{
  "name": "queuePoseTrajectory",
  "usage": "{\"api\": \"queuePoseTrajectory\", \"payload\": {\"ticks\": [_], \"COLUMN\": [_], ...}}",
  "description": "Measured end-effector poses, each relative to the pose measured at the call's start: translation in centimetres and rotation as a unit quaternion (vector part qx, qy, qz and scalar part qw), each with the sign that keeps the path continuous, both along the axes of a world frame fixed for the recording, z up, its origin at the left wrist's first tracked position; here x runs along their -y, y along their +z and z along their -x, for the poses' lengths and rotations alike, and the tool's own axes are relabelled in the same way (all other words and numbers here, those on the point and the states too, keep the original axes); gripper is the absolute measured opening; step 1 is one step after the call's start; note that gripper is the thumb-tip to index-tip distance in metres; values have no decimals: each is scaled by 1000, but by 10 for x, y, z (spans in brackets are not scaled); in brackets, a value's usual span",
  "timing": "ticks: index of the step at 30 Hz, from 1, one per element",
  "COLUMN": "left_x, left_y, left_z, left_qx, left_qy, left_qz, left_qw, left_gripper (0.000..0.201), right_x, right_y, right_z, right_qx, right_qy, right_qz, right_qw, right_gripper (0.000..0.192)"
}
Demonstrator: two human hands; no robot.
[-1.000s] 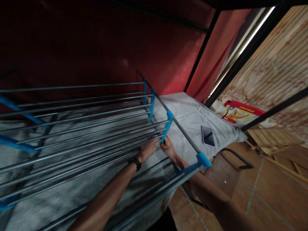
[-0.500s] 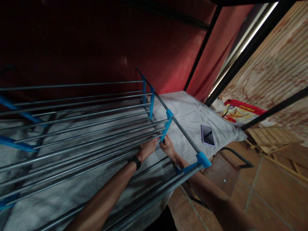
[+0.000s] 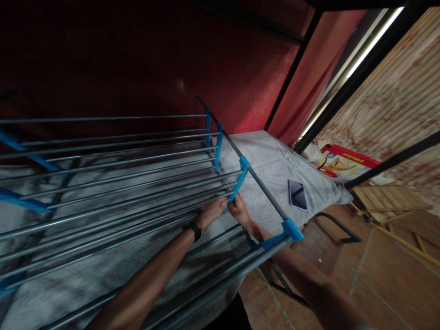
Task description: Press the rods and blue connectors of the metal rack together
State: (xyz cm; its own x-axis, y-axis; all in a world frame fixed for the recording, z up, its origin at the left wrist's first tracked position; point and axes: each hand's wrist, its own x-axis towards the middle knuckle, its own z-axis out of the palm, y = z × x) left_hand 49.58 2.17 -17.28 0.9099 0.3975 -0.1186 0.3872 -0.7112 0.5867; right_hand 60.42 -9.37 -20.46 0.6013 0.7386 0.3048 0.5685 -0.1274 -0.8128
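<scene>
Working bracket: you're likely adjusting its six-o'clock end.
Left hand: clamped on rack.
Right hand: grip unclear; next likely needs steadiness.

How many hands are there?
2. The left hand, with a black band on its wrist, is beside the lower end of a blue bracket; the right hand is just across from it. No others show.

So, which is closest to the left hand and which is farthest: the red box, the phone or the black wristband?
From the left hand, in the head view:
1. Wristband: on that arm's own wrist.
2. Phone: off to the right, on the grey cloth.
3. Red box: farther right, past the cloth's edge.
</scene>
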Motion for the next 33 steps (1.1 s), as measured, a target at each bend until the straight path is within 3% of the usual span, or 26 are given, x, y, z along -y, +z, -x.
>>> {"api": "queuePoseTrajectory", "payload": {"ticks": [6,12,16,21,33], "left_x": [5,6,2,6,6], "left_y": [-2,1,3,8,16], "left_z": [0,-1,2,6,11], "left_qx": [5,-5,8,4,18], "left_qy": [10,12,-22,-18,-52], "left_qz": [-1,-1,6,14,9], "left_qw": [1000,1000,1000,1000,998], "left_gripper": [38,35,35,35,35], "right_x": [8,19,11,0,5], "right_y": [10,11,4,-11,-28], "right_z": [10,11,11,11,1], "right_qx": [-7,-5,-6,-2,43], "right_qy": [10,2,5,11,38], "right_qz": [10,13,6,-30,-30], "right_qw": [1000,1000,1000,999,998], "right_gripper": [44,32,36,32,38]}}
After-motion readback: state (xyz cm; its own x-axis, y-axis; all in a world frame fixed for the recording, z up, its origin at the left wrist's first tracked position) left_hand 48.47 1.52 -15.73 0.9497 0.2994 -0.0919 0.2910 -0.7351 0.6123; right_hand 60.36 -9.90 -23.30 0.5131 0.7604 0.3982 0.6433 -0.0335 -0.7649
